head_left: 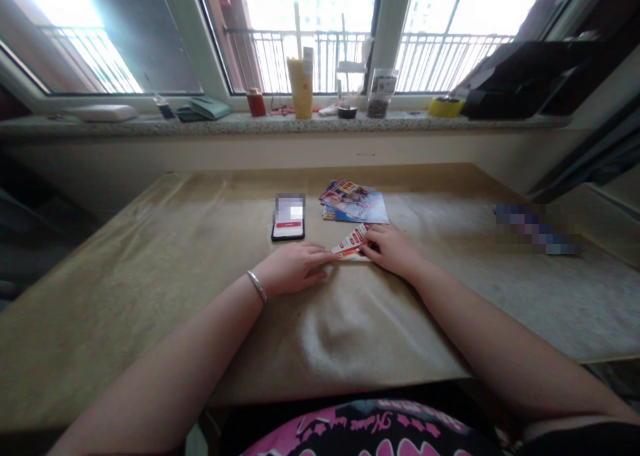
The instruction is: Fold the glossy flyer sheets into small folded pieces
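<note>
A small folded printed paper [351, 244], red and white, lies on the brown paper-covered table [150, 263]. My left hand [293, 267], with a silver bracelet on its wrist, lies flat with fingers stretched, fingertips pressing the paper's left edge. My right hand [393, 248] has its fingers curled and pressed down on the paper's right side. Just beyond lies a small stack of colourful leaflets [356, 201]. A phone [289, 217] with a lit screen lies left of the stack.
A stone window sill [125, 124] runs along the back with a yellow cup [302, 86], a red jar [256, 103], a glass jar [380, 95], a tape roll [446, 106] and a black device [520, 79]. A blurred object [537, 229] lies at the table's right.
</note>
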The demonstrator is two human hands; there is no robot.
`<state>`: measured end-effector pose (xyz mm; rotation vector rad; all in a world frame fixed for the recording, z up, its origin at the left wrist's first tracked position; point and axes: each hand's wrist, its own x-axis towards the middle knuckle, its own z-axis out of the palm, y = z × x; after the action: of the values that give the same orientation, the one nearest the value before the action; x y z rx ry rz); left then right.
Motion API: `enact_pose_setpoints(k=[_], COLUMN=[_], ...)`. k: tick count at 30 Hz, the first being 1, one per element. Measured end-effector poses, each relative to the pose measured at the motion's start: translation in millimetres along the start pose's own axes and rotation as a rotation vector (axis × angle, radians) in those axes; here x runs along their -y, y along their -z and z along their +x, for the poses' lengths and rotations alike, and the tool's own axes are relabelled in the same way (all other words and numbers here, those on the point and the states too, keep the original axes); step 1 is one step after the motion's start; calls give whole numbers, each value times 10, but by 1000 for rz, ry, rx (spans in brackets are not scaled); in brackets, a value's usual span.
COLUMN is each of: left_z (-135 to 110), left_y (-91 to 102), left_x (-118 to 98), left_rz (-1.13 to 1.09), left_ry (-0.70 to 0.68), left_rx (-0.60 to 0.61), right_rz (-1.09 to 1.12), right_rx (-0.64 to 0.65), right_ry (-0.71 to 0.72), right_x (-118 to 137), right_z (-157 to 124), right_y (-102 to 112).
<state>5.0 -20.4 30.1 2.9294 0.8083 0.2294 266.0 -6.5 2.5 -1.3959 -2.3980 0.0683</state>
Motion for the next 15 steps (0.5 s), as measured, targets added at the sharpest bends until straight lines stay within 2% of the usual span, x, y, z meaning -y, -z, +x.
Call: enact_pose_setpoints(k=[15], left_z=[14], left_y=[-37], left_x=[22], left_rz=[-27], left_ry=[3], left_rx=[1], right_rz=[47], right_rx=[85], right_ry=[-153], right_x=[-56], right_z=[37], right_y=[-17])
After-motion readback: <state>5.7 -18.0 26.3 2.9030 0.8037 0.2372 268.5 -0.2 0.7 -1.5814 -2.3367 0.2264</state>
